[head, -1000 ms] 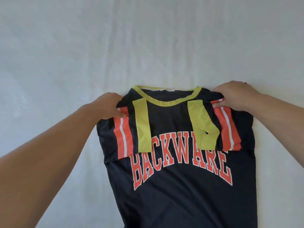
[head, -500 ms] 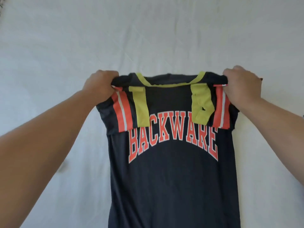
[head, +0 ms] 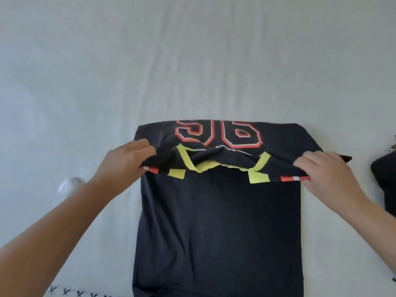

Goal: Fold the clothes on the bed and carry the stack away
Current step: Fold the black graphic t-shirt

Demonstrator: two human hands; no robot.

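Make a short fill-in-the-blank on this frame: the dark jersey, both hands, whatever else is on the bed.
1. Both hands, left hand and right hand, grip the collar end of the dark navy fabric jersey, whose neckline trim is ____.
2. The orange-outlined digits showing beyond the lifted edge read ____.
3. The jersey lies on a ____ bed sheet.
4. A small white rounded object lies beside the ____ forearm.

Missing words: yellow; 96; white; left

Left hand point(head: 126, 160) at centre left, fingers curled and pinching, bare forearm running in from the near left corner, right hand point(head: 327, 174) at right, pinching likewise, forearm from near right
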